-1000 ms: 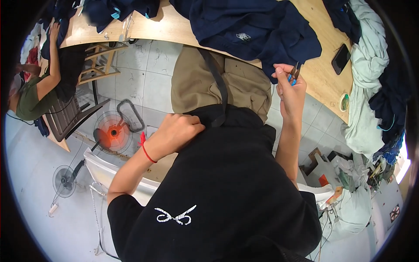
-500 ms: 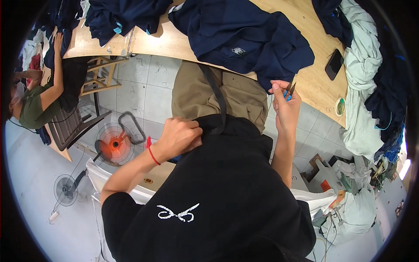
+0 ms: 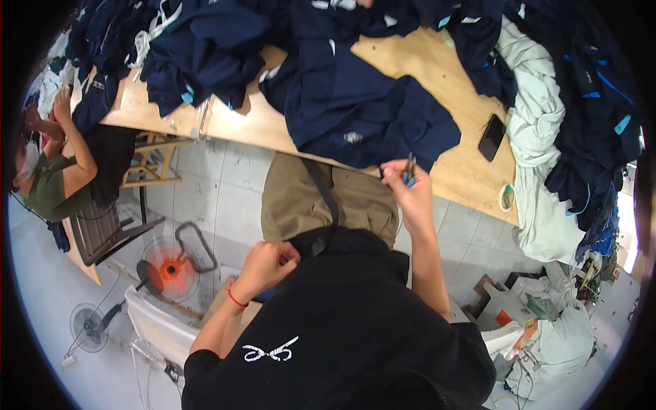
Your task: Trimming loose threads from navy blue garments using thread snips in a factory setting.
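My right hand (image 3: 414,195) is closed around small thread snips (image 3: 410,179) with blue handles, their dark blades pointing up past the fingers. Its thumb and fingertips are at the near edge of a navy garment (image 3: 383,113) spread on the wooden table, with a small white print on it; whether they pinch the cloth I cannot tell. My left hand (image 3: 268,265), a red string around its wrist, is held low beside the waist of my black shirt (image 3: 328,314). Its fingers are curled, and what they hold, if anything, is hidden.
Navy garments (image 3: 205,51) are heaped along the table (image 3: 471,181). A black phone (image 3: 492,138) and a tape roll (image 3: 506,197) lie at the right, beside pale green cloth (image 3: 536,123). Fans (image 3: 171,270) stand on the floor at left, near a masked co-worker (image 3: 58,184).
The view has tilted up, showing more of the table's far side. My left hand has shifted slightly at the waist. My right hand keeps the snips near the garment's edge.
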Demonstrator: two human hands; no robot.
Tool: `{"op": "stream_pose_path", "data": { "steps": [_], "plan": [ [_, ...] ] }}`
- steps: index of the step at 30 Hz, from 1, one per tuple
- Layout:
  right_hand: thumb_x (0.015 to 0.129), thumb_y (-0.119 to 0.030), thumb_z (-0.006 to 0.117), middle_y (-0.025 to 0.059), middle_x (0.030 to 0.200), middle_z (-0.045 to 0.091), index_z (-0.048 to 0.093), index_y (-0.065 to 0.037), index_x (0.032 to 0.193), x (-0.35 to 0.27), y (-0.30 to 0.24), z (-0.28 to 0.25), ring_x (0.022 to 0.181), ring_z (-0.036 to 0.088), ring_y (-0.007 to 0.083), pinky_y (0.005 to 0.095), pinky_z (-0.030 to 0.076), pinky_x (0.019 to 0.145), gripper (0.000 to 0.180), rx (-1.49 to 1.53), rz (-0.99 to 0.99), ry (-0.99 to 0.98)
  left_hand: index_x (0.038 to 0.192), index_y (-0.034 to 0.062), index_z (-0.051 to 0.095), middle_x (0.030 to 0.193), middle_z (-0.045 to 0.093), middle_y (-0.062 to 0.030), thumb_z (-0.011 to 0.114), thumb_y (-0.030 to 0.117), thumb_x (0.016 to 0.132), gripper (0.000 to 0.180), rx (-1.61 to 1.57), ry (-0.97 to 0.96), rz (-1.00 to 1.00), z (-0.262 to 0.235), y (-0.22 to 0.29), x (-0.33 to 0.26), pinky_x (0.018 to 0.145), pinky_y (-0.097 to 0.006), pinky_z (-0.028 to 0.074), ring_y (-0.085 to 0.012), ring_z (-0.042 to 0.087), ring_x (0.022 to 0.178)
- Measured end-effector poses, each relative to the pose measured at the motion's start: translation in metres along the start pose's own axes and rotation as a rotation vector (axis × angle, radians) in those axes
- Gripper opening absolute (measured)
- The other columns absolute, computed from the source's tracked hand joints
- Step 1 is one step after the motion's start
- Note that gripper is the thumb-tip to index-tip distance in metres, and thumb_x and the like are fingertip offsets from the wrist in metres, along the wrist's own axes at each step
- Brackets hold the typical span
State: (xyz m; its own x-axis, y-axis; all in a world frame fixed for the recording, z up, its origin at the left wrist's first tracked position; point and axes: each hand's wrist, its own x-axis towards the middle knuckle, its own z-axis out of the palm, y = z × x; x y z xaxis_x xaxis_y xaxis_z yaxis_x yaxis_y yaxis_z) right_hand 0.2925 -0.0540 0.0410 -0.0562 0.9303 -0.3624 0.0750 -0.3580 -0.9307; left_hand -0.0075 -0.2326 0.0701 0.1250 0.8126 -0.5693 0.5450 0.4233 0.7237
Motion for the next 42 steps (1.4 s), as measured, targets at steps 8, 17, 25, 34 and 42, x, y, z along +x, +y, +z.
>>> {"op": "stream_pose_path", "data": {
  "steps": [8, 17, 25, 34, 42],
  "plan": [
    [0.097, -0.002, 0.073, 0.0027, 0.094, 0.073, 0.075, 0.001, 0.102, -0.009, -0.001, 0.012, 0.083, 0.064, 0.0078, 0.0252, 0.051, 0.076, 0.006, -0.001, -0.005, -0.139, 0.103, -0.0013, 0.077, 0.088, 0.08, -0.0094, 0.075, 0.009, 0.094, 0.014, -0.115, -0.186, 0.032, -0.008, -0.006, 0.014, 0.067, -0.03, 0.058, -0.0122, 0.072, 0.073],
    [0.098, -0.003, 0.073, 0.0032, 0.092, 0.074, 0.076, 0.002, 0.103, -0.005, 0.008, 0.017, 0.085, 0.067, 0.0091, 0.0262, 0.053, 0.08, 0.008, -0.021, 0.011, -0.176, 0.115, -0.0021, 0.073, 0.1, 0.08, -0.0097, 0.077, 0.008, 0.095, 0.023, -0.313, -0.262, 0.106, 0.002, -0.038, 0.02, 0.085, -0.029, 0.06, -0.0144, 0.076, 0.091],
    [0.096, 0.0, 0.072, 0.0036, 0.088, 0.074, 0.078, 0.002, 0.105, -0.002, -0.117, 0.001, 0.079, 0.066, 0.0089, 0.0238, 0.051, 0.073, 0.01, -0.025, -0.388, -0.096, 0.117, -0.0009, 0.073, 0.104, 0.08, -0.0111, 0.073, 0.007, 0.095, 0.024, -0.346, -0.4, 0.159, -0.008, -0.042, 0.044, 0.087, -0.032, 0.061, -0.0196, 0.078, 0.096],
    [0.081, 0.002, 0.075, 0.0029, 0.076, 0.059, 0.066, -0.007, 0.083, -0.054, -0.29, -0.035, 0.037, 0.038, 0.0047, 0.0205, 0.021, 0.037, 0.014, 0.68, -1.784, -0.431, 0.122, -0.0009, 0.072, 0.104, 0.079, -0.0125, 0.071, 0.005, 0.092, 0.031, -0.156, -0.625, 0.207, -0.026, -0.02, 0.09, 0.088, -0.032, 0.061, -0.0198, 0.077, 0.098],
    [0.105, 0.0, 0.052, -0.0026, 0.058, 0.051, 0.058, -0.013, 0.096, -0.057, -0.341, -0.011, 0.043, 0.03, -0.0003, 0.0216, 0.017, 0.045, 0.017, 0.682, -1.962, -0.368, 0.12, -0.0014, 0.073, 0.102, 0.077, -0.0088, 0.076, 0.011, 0.09, 0.032, -0.195, -0.681, 0.05, -0.024, -0.032, 0.11, 0.086, -0.029, 0.058, -0.0148, 0.073, 0.092]
  ]
}}
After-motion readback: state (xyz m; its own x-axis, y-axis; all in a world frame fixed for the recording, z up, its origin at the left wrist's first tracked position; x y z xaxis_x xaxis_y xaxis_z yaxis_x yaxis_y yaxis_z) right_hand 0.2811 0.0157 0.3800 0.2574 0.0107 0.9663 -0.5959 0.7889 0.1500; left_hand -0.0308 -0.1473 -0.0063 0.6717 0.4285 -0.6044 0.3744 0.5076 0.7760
